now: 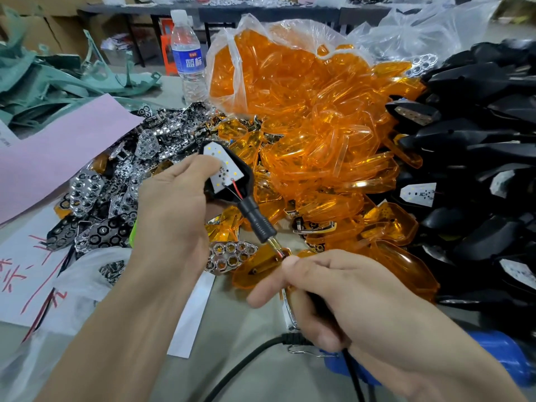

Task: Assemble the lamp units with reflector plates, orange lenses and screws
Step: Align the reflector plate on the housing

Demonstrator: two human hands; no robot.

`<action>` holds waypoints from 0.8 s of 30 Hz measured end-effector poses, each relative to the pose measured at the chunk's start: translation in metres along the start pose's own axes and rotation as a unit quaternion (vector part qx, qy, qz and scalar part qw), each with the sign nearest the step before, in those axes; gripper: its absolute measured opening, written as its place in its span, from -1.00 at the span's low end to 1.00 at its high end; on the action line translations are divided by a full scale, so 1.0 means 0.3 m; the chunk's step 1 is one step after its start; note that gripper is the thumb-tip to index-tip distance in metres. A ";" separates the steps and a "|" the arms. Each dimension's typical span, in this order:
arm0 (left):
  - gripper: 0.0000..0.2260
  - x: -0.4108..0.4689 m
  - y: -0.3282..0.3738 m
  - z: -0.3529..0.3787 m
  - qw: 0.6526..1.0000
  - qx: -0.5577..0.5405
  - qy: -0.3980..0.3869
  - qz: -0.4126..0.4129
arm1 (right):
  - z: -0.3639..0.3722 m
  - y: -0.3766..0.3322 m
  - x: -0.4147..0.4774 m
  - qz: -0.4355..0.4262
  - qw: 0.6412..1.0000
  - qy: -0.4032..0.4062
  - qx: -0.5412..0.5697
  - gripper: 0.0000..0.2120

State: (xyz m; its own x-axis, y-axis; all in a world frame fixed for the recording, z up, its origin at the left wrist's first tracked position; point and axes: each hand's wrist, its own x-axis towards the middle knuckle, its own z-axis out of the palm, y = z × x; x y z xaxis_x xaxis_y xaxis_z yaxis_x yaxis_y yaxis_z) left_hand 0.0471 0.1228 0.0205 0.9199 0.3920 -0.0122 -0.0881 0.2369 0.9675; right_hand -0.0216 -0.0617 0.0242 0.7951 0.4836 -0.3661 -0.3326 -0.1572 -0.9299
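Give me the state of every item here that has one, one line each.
lamp unit: held up, LED board bare, no reflector or lens fitted.
left hand: holds the lamp unit's housing.
right hand: pinches the lead wires at the stem's end.
lens bag: open, orange lenses spilling onto the table.
water bottle: upright, capped.
reflector plate: loose on the table, unfitted.

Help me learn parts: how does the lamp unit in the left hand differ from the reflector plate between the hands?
The lamp unit is black with a white LED board; the reflector plate is shiny chrome with hexagonal cells. The left hand holds the lamp unit; the reflector plate lies loose, untouched.
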 end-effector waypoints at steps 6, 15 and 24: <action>-0.63 0.023 -0.003 -0.010 0.999 -0.010 0.011 -0.028 | -0.018 0.005 0.007 0.034 0.999 0.004 0.041 -0.75; -0.65 -0.002 0.005 -0.002 1.000 0.011 -0.005 0.016 | 0.001 0.035 0.041 -0.095 0.990 0.099 0.045 -0.87; -0.87 -0.044 -0.007 0.040 1.000 0.001 -0.026 0.000 | 0.032 0.052 0.057 -0.129 0.976 0.178 0.008 -0.87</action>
State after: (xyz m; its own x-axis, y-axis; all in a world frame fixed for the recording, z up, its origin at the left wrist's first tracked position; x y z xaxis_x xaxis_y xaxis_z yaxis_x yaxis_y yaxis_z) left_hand 0.0396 0.1066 0.0218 0.9388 0.3446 0.0009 -0.0872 0.2351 0.9681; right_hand -0.0180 -0.0476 0.0037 0.9780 0.1759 -0.1121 -0.1041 -0.0540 -0.9931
